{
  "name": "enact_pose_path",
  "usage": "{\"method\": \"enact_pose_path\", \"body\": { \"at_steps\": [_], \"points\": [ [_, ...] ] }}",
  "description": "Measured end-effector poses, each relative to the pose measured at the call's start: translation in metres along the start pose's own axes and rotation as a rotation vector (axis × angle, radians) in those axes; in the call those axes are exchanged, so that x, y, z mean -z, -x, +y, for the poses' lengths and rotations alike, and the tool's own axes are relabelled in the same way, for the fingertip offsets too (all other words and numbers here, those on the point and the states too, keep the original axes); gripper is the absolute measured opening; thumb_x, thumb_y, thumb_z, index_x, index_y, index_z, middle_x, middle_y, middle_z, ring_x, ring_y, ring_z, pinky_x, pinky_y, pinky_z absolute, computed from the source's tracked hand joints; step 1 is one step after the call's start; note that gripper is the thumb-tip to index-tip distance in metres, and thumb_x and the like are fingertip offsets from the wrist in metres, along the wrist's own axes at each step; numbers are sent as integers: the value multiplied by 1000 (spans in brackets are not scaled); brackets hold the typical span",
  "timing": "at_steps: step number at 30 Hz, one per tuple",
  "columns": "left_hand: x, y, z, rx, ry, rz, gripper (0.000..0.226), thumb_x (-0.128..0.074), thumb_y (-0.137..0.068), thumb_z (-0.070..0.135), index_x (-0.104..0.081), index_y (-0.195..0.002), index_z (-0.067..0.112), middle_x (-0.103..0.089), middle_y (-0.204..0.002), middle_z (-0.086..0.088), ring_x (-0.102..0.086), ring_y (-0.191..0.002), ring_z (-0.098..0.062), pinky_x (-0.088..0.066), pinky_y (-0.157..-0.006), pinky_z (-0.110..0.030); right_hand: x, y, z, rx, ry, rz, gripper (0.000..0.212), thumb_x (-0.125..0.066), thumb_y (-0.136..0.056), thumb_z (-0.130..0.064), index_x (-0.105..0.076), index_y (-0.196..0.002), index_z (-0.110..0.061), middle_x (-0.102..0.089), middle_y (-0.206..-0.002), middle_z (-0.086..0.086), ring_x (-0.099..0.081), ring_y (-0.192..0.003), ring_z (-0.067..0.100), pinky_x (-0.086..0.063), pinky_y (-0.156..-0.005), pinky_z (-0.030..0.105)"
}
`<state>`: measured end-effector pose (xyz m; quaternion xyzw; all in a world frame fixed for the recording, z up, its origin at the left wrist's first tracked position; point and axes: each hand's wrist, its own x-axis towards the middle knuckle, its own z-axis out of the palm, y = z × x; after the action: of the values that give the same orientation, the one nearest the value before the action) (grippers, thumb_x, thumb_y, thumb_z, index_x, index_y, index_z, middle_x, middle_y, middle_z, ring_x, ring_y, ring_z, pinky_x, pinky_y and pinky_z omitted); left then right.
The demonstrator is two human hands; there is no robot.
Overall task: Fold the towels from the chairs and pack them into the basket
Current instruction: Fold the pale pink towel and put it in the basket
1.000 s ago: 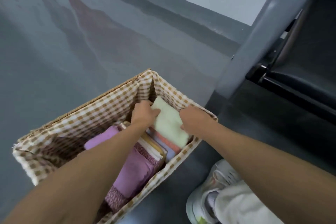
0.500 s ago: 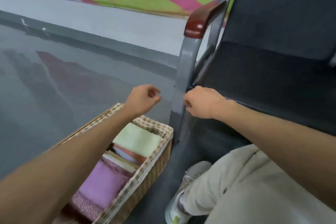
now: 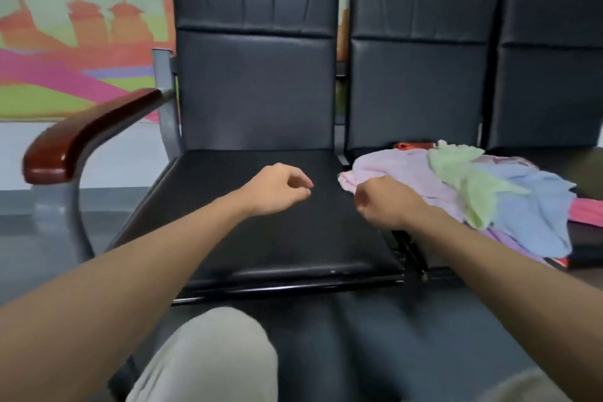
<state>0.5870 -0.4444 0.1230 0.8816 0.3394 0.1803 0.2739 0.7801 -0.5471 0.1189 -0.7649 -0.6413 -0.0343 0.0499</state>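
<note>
Towels (image 3: 473,192) heaped on black chair (image 3: 417,75); mural (image 3: 65,75) behind.

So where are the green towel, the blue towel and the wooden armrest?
green towel (image 3: 456,168): head view, on its upper part.
blue towel (image 3: 535,212): head view, on its middle.
armrest (image 3: 86,135): head view, on the top of its wooden curve.
</note>
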Motion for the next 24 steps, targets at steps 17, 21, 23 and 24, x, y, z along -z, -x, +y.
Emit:
{"method": "enact_pose_path", "body": {
  "at_steps": [17, 21, 23, 24],
  "points": [
    [-175, -198, 58, -215, -371, 56, 21, -57, -91, 30, -66, -85, 12, -66, -98, -6, -56, -100, -31, -36, -77, -35, -69, -1, 180, -634, 210, 237, 31, -47, -88, -25, -54, -116, -14, -52, -124, 7, -42, -117, 29, -32, -90, 40],
    [-166, -190, 61, -137, -104, 95, 28, -58, -93, 34, -64, -81, 9, -67, -83, -7, -59, -87, -31, -46, -77, -40, -60, 0, 180, -698, 64, 332, 40, -49, -86, -12, -45, -126, -10, -40, -133, 14, -40, -116, 35, -36, -89, 40],
    [-157, -181, 63, -115, 34, 96, 26, -57, -94, 29, -65, -83, 6, -66, -84, -8, -57, -84, -26, -44, -74, -36, -57, 6, 183, -779, -81, 327, 40, -49, -85, -6, -43, -125, -4, -45, -128, 20, -44, -111, 39, -34, -90, 40],
    [-152, -175, 66, -104, 71, 107, 26, -56, -95, 25, -65, -84, 4, -65, -84, -9, -54, -82, -23, -41, -72, -34, -58, 9, 184, -788, -156, 328, 36, -49, -85, -5, -45, -121, -2, -50, -123, 21, -47, -109, 39, -34, -91, 40]
  ]
}}
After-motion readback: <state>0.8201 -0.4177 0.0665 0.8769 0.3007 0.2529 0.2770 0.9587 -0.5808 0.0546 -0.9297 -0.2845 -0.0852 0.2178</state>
